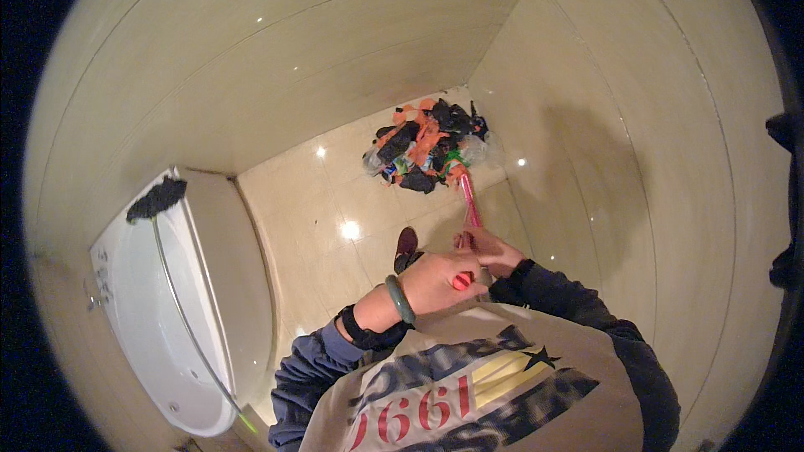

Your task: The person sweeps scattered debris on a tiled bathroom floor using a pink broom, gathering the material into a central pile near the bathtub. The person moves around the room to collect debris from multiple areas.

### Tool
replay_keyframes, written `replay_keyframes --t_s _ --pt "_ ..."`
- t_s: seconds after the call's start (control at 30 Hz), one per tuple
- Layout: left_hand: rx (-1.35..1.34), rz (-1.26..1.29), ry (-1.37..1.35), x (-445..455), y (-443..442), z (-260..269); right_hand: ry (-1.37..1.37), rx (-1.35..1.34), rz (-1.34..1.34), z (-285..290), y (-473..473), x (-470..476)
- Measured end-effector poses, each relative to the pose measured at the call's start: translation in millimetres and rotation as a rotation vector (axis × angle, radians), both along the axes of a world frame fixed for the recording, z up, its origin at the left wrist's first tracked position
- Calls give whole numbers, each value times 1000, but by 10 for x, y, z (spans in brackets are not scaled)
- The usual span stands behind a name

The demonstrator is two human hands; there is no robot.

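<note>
My left hand (440, 282), with a green bangle at the wrist, is closed around the top end of a pink-red handle (470, 201). Just beyond it, my right hand (490, 248) grips the same handle lower down. The handle slopes away to a pile of rubbish (427, 144) on the tiled floor, made up of black and orange plastic bags, clear plastic and some green pieces. The tool's lower end is hidden at the pile's near edge, so its kind cannot be told.
A white bathtub (220, 301) stands at the left. A mop with a dark head (157, 199) and a thin green-grey pole lies across it. Taps (97, 301) sit on its far-left rim. Tiled walls meet behind the pile, and my shoe (407, 242) is on the floor.
</note>
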State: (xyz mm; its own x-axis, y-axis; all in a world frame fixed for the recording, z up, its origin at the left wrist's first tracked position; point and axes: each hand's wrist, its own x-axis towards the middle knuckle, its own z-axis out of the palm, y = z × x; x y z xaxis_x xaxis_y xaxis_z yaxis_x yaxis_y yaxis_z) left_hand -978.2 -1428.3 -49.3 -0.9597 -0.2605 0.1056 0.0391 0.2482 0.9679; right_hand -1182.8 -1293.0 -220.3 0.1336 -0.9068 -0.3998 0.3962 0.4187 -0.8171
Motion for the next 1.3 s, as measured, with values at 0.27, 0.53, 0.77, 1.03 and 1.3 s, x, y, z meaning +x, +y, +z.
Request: replay_keyframes --t_s 0.27,0.53,0.77,1.03,1.3 --pt "-35 154 -55 739 429 523 -421 485 -68 835 -81 493" --pt "-193 411 -61 1069 1076 749 -663 447 226 320 -6 880" --pt "-271 739 -45 903 1238 881 -1097 502 287 361 -173 1272" --pt "-365 786 -216 93 911 402 -99 -183 522 552 -521 852" --pt "-297 737 -44 -1361 398 231 -3 -297 348 628 -861 -754"
